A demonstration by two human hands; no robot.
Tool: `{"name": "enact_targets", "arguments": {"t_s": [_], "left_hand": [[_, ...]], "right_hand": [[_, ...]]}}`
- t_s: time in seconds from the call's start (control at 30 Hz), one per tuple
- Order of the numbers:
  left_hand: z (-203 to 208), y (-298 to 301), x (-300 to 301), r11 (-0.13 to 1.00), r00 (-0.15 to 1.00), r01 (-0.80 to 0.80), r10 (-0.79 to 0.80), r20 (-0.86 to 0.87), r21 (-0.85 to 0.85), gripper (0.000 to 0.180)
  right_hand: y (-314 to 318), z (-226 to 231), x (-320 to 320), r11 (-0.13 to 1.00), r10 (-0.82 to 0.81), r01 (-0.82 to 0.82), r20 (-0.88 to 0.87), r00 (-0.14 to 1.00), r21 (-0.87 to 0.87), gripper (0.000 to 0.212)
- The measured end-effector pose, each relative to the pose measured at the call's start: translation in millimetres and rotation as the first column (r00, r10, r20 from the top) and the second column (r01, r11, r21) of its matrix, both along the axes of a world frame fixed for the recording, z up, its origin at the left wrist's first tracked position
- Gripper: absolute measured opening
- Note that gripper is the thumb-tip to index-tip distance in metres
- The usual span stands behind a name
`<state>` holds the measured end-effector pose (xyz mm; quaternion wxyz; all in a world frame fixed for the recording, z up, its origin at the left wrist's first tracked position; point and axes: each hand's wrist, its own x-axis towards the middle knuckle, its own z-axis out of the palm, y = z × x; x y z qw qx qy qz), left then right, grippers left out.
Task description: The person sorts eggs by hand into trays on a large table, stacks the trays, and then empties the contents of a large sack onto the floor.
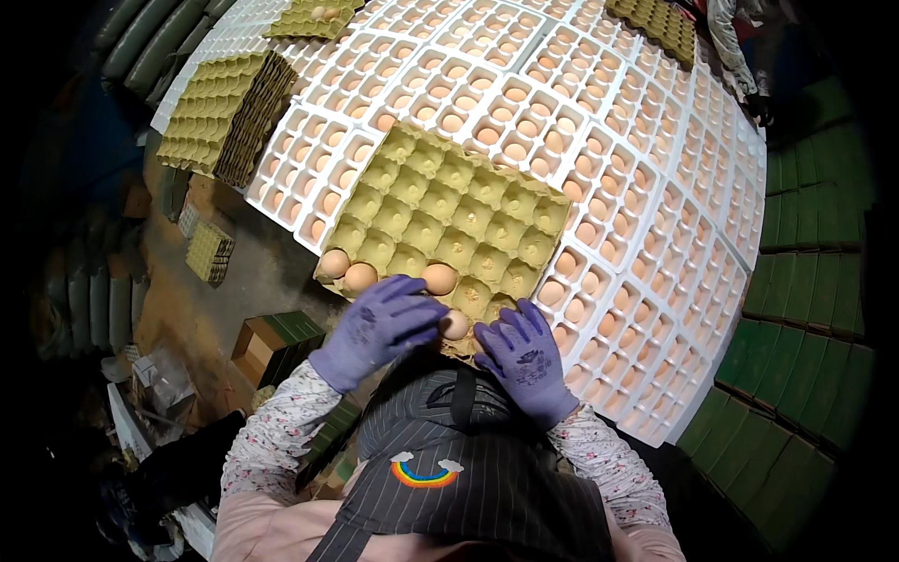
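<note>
A yellow-green moulded pulp egg tray (pixel 426 201) lies in front of me on top of white egg trays, most of its cups holding no egg. My left hand (pixel 384 328), in a purple glove, is over its near edge with the fingers stretched out. Its fingertips touch or nearly touch a pale egg (pixel 455 325). Just beyond those fingers sits a brown egg (pixel 440 278). Two more, a brown egg (pixel 360 276) and a lighter egg (pixel 334 263), are at the near left corner. My right hand (pixel 526 363), also gloved, rests at the near right edge, fingers apart and holding nothing visible.
White trays (pixel 524 117) full of eggs spread far and right. A stack of pulp trays (pixel 220 112) stands at left; another pulp tray (pixel 655 28) lies at the far right, near a person's sleeve (pixel 730 42). Green boxes (pixel 796 356) line the right side.
</note>
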<state>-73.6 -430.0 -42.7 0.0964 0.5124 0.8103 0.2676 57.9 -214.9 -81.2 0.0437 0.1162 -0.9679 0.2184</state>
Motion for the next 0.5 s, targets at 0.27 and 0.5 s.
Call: {"name": "enact_targets", "arguments": {"t_s": [0.27,0.5], "left_hand": [[-20,3,-1,0.994,0.982,0.020,-0.040,0.187,0.109,0.032],[-1,-55,-58,0.546,-0.274,-0.838,-0.430,0.860,0.006,0.034]], "right_hand": [[23,36,-28,-0.008,-0.060,0.623,0.622,0.781,-0.782,0.029],[-37,18,-95,0.982,-0.151,0.130,0.157,0.976,0.139,0.046]]}}
